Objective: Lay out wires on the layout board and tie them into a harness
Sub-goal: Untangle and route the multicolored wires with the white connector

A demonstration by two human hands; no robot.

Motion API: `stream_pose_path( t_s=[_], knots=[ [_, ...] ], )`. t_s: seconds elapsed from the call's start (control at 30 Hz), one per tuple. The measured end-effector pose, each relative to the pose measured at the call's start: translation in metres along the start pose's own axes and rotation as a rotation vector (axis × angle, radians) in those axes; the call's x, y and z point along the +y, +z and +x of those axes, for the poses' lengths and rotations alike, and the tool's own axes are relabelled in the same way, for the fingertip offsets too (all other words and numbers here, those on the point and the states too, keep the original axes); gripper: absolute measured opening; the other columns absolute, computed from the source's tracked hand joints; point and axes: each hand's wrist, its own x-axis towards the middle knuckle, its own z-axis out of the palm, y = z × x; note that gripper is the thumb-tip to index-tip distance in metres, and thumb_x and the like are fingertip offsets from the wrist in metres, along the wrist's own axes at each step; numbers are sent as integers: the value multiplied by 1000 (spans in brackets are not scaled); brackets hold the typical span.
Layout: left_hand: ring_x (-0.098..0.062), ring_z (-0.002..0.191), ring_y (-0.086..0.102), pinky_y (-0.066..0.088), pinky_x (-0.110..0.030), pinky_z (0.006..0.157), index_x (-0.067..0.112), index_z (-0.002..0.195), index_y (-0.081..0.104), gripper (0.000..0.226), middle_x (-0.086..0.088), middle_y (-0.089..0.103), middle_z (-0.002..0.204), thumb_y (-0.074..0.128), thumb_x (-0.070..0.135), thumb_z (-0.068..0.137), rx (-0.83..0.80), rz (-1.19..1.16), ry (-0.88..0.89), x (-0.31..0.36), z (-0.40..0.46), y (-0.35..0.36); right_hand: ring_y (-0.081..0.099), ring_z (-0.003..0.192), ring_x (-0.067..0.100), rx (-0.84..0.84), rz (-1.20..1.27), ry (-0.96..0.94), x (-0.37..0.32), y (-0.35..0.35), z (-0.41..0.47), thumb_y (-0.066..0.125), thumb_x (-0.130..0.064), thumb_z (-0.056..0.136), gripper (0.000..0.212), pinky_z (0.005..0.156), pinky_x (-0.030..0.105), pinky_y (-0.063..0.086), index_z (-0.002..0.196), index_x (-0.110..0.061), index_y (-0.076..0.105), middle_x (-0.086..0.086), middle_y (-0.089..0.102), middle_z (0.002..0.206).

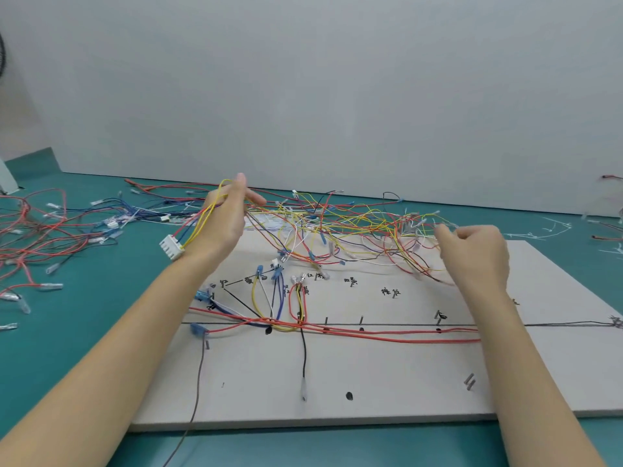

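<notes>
Many loose wires (354, 227) litter green table (84, 332); grey wall (337, 96) behind.

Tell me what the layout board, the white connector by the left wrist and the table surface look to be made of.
Layout board: probably foam or fibreboard, matte pale grey, with a thick soft-looking edge and pins stuck in it. White connector: moulded plastic, slightly glossy, with ribbed slots. Table surface: likely a rubber or vinyl mat, uniform teal, low sheen; the exact material cannot be settled from looks alone.
</notes>
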Motion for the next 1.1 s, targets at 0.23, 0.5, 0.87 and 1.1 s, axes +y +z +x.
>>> stream_pose_path(
  t_s=[0.23, 0.5, 0.87, 1.1],
  knots=[
    [-7, 56, 58, 45, -17, 55, 17, 73, 70, 18, 7, 62, 58, 67, 21, 90, -187, -230, 191, 22, -32, 24, 53, 46, 5, -558, 347, -310, -42, 18, -39, 78, -23, 78, 38, 42, 13, 37, 112, -30, 62, -1, 64, 64],
    [1, 75, 50, 39, -16, 71, 12, 88, 77, 13, 14, 59, 65, 76, 11, 75, -469, 7, 620, 45, -100, 63, 61, 81, 18, -749, 404, -446, -55, 31, -58, 64, -4, 79, 62, 76, 32, 51, 137, -18, 49, 14, 66, 96],
    [-11, 88, 56, 39, -11, 69, 26, 108, 62, 27, 2, 57, 96, 60, 6, 89, -348, 114, 278, 29, -71, 56, 64, 77, 19, -732, 869, -134, -47, 31, -51, 46, -22, 102, 30, 65, 24, 50, 100, -6, 71, 10, 67, 89],
    [-14, 94, 58, 43, -15, 72, 25, 107, 64, 25, 2, 62, 105, 72, 17, 85, -466, 335, 274, 9, -40, 57, 63, 77, 16, -853, 984, -91, -49, 28, -53, 43, -23, 101, 32, 72, 25, 50, 101, -5, 71, 6, 66, 85]
  ],
)
